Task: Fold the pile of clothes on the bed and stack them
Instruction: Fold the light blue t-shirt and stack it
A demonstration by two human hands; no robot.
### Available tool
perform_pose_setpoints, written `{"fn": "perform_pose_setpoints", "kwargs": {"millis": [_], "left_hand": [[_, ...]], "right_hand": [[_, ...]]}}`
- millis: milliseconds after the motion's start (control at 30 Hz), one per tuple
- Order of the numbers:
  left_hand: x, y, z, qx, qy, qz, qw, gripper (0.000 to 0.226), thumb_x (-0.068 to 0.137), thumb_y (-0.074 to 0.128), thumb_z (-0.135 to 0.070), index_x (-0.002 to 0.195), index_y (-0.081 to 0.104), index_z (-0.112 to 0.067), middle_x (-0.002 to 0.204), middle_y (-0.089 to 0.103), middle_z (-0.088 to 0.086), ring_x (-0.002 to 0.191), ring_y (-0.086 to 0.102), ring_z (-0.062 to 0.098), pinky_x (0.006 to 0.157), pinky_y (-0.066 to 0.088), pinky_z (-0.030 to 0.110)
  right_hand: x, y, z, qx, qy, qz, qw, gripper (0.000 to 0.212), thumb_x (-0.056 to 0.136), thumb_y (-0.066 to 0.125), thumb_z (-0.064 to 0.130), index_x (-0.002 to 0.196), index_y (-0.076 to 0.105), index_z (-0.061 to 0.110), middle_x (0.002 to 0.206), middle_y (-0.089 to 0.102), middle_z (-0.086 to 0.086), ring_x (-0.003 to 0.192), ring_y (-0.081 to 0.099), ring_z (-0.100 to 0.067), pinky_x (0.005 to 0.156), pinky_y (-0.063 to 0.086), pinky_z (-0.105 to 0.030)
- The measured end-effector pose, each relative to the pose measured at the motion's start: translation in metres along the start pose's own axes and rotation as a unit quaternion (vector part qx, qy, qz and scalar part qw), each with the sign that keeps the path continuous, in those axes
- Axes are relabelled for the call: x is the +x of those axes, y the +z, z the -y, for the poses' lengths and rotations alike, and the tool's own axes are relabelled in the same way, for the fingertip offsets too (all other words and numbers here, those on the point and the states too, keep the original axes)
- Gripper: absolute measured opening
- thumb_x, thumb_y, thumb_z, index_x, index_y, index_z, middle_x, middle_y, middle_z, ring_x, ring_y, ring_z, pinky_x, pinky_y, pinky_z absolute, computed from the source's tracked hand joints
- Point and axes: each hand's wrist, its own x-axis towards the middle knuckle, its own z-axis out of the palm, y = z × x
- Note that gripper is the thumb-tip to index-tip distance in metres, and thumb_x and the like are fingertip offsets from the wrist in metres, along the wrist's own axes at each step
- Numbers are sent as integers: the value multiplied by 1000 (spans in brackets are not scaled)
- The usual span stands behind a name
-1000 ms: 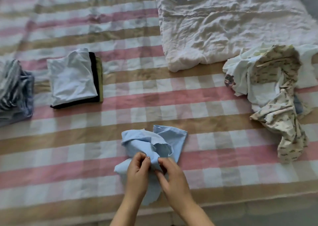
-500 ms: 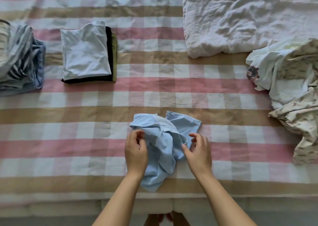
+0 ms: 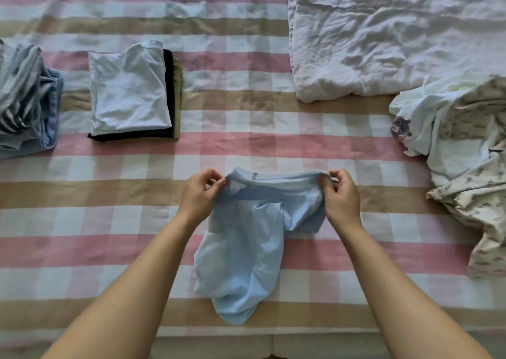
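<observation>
Checked bedsheet (image 3: 246, 145): left hand (image 3: 198, 194) and right hand (image 3: 342, 197) each pinch the light-blue garment (image 3: 246, 254) (top edge stretched between them).

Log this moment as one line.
blue garment: unfolded | left hand: pinches top edge | right hand: pinches top edge | pile: right, unfolded

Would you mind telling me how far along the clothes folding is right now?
Done: a folded stack topped by a white shirt sits on the left. In hand: the left hand and right hand pinch the top edge of the light blue garment. Left: the crumpled pile on the right is unfolded.
</observation>
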Motion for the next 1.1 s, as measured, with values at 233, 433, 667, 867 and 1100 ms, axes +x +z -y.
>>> {"fn": "perform_pose_setpoints", "kwargs": {"millis": [233,433,667,867,1100], "left_hand": [[23,12,25,-45,-128,16,991,28,82,70,-19,106,61,-7,94,60,7,86,57,20,83,49,36],[11,18,41,-44,-105,20,993,17,88,60,-11,73,61,-19,75,61,3,69,52,17,66,44,27],[26,-11,9,-123,-26,-73,989,28,96,49,-16,68,49,-14,63,45,1,61,39,13,57,32,30],[81,-41,-15,148,105,-160,970,28,96,47,-25,76,52,-6,65,50,6,63,45,23,57,29,32],[131,-28,11,276,47,-144,949,23,96,43,-29,93,56,-10,91,63,16,81,55,35,61,29,34]], "right_hand": [[26,8,-24,-30,120,120,985,29,91,58,30,102,62,5,99,66,-9,89,59,-20,80,47,-37],[-17,11,-48,-28,123,72,989,22,83,68,17,81,60,-3,79,65,-21,72,58,-24,66,45,-39],[21,-6,5,26,-17,-21,999,20,90,59,17,75,49,8,65,44,-1,58,38,-12,55,32,-27],[105,-4,61,-194,-158,-25,968,13,87,59,23,84,64,12,78,65,-12,73,57,-30,59,33,-32],[159,38,33,-354,-95,58,928,19,93,47,23,98,62,12,102,65,-17,93,57,-36,65,36,-32]]}}
